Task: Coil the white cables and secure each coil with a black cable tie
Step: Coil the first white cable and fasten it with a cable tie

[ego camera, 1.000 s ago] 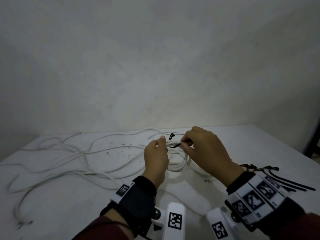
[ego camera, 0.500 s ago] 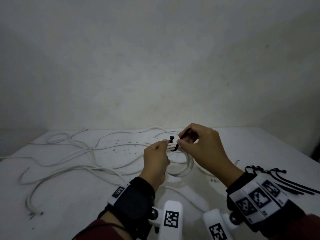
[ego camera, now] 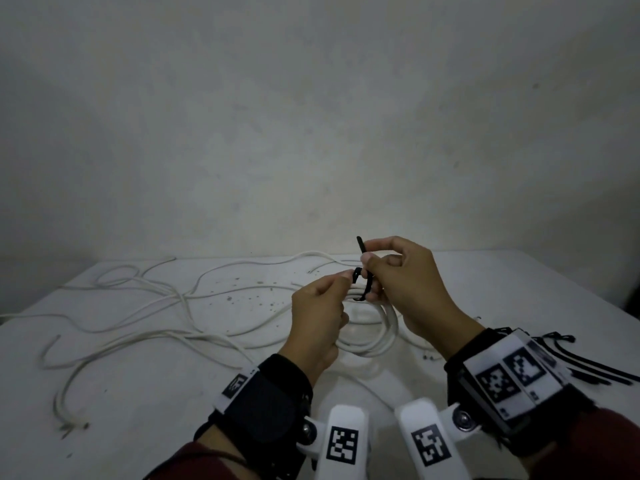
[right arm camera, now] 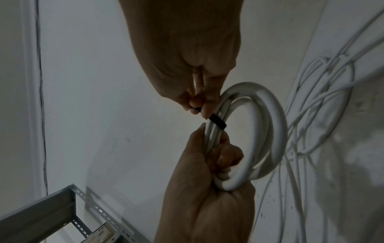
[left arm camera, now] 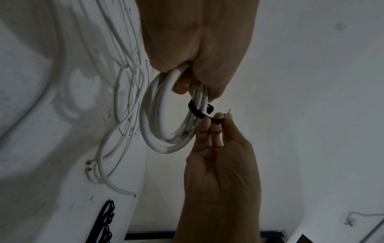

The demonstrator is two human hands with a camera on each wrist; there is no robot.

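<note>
My left hand grips a small coil of white cable at its top, lifted just above the table. A black cable tie loops under the bundle right beside those fingers. My right hand pinches the tie's strap, whose tail points up past the thumb. In the left wrist view the tie wraps the coil, its head lying by the right hand's fingertips. In the right wrist view the strap crosses the coil above my left hand. Whether the tail passes through the head cannot be told.
Several loose white cables sprawl over the left and back of the white table. Spare black ties lie at the right edge. A grey wall stands close behind. A perforated metal frame shows below in the right wrist view.
My right hand has brought the tie's strap under the coil and up, so the tail now points upward. Both hands and the coil have risen a little.
</note>
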